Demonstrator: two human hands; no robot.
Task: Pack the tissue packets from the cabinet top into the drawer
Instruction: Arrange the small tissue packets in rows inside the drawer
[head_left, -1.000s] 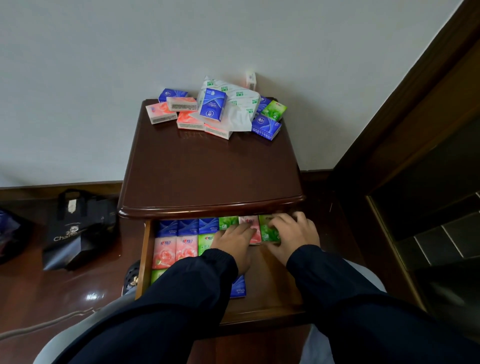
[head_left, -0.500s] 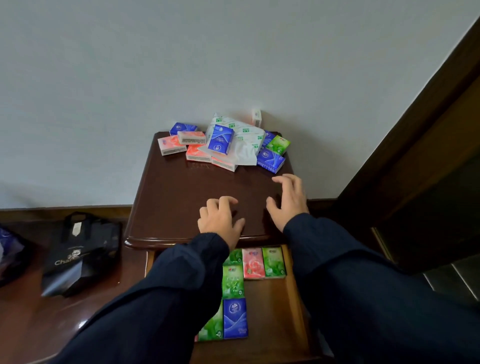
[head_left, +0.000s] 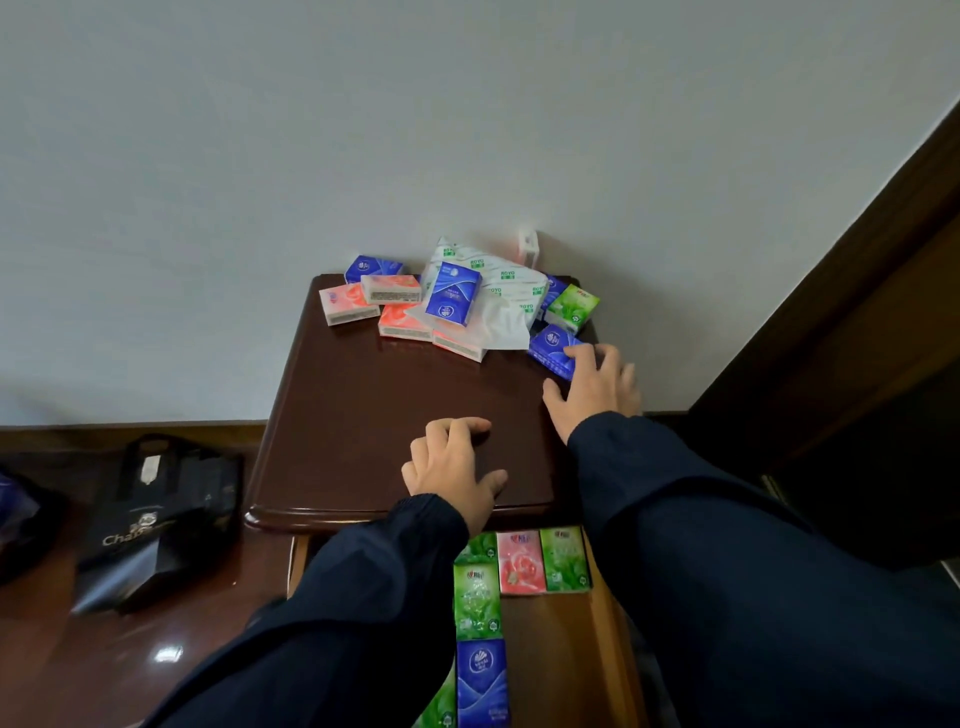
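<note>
Dark polished wood flooring runs under us, with the open drawer nearest, pulled out below the table. Inside the drawer, green, pink and blue tissue packets lie flat in rows, partly hidden by our dark sleeves. Our left hand rests near the front edge of the table, fingers loosely curled and holding nothing. Farther on, our right hand reaches toward the back right corner, fingers spread, fingertips touching a blue packet; we cannot tell whether it grips it. Behind that sits the pile of remaining packets, pink, blue and green, heaped around a crumpled white plastic wrapper against the pale wall. A black paper bag stands on the floor to the left.
</note>
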